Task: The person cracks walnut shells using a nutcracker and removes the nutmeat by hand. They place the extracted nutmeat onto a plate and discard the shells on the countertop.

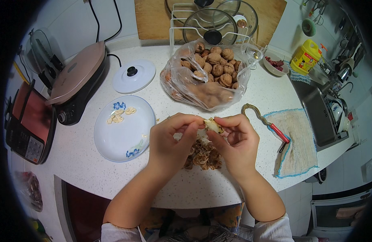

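Above the counter, a partly peeled walnut kernel (213, 125) is pinched between the fingers of my right hand (236, 140). Fingertips of my left hand (174, 137) meet at its left end; whether they grip the kernel or a bit of skin, I cannot tell. Under both hands lies a pile of walnut shell pieces (204, 155), partly hidden. To the left, an oval white plate (119, 139) with blue flowers holds several pale kernel pieces (121, 115). Behind my hands, an open plastic bag (204, 90) is full of whole walnuts (217, 65).
At right, a red-handled curved tool (278, 132) touches a blue-edged cloth (298, 145) beside the sink (313, 109). A white lid (140, 78) and an electric griddle (80, 75) stand at left. Behind the bag are glass lids in a wire rack (171, 33); a bowl of grapes (278, 71) sits back right.
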Tool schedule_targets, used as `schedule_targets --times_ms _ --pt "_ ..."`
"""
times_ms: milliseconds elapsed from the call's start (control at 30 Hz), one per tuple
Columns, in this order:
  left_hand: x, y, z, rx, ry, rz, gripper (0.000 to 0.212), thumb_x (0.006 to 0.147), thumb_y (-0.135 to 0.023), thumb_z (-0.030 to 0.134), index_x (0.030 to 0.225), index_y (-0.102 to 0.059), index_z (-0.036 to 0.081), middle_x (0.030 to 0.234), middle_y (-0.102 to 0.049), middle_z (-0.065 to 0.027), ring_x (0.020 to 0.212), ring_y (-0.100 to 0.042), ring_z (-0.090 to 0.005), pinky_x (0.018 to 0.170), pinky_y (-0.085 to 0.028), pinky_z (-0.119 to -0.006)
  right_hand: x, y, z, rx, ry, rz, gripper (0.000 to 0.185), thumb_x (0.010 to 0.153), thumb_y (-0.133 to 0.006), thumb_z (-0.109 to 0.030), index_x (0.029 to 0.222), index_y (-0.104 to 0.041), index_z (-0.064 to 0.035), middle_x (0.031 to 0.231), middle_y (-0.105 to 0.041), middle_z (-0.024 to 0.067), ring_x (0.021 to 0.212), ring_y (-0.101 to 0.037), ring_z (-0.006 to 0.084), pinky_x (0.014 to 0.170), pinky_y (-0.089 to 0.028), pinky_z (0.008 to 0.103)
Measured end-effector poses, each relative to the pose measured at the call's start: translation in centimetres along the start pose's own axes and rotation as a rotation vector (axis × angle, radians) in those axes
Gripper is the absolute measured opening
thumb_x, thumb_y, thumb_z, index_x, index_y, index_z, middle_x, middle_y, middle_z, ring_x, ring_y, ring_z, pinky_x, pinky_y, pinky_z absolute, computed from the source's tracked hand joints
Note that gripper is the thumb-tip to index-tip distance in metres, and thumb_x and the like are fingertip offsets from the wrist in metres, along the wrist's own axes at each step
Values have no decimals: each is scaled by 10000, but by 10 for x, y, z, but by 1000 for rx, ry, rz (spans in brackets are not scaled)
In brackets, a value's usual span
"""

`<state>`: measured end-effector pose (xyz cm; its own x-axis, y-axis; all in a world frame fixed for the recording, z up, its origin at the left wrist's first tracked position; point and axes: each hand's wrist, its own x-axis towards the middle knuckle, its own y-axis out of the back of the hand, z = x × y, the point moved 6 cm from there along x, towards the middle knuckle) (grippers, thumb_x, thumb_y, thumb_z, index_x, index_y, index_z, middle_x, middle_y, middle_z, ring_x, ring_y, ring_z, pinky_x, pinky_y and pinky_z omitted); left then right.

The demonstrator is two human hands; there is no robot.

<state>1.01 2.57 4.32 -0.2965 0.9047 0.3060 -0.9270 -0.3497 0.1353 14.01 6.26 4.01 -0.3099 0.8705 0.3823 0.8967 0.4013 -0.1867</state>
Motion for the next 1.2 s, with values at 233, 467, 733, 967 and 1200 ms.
schedule_targets --times_ms 233,467,733,967,1200 --pt "2 0 3 -5 -29 29 64 795 -539 46 770 -582 7 709 -595 -50 631 -539 -94 603 -436 -218 1 2 7 131 -163 -15 238 739 -587 96 961 -517 47 873 -564 69 763 -554 78 680 -449 167" --pt "3 1 8 118 -145 -8 43 776 -571 61 760 -562 22 678 -573 -44 609 -525 -117 585 -428 -231 6 2 -2 -129 -94 -115 285 749 -553 90 1027 -519 38 912 -548 58 776 -515 72 698 -423 195" --pt "1 -1 15 250 -212 -3 96 727 -624 83 821 -612 65 727 -602 -64 618 -567 -162 567 -441 -256 6 3 -7 -174 40 -49 205 717 -583 70 906 -566 -8 830 -544 29 724 -495 74 675 -415 199" --pt "1 -2 20 388 -258 -21 55 724 -626 112 767 -627 78 688 -613 -60 612 -576 -201 550 -441 -289 9 3 -13 -461 161 -115 269 668 -603 67 910 -577 -48 690 -518 32 631 -500 107 595 -422 219" --pt "0 -2 19 428 -334 -5 34 721 -618 103 743 -624 79 670 -607 -57 607 -569 -223 547 -438 -304 9 2 -14 -479 185 -132 268 656 -604 70 896 -588 -47 666 -498 36 607 -487 120 563 -413 228"
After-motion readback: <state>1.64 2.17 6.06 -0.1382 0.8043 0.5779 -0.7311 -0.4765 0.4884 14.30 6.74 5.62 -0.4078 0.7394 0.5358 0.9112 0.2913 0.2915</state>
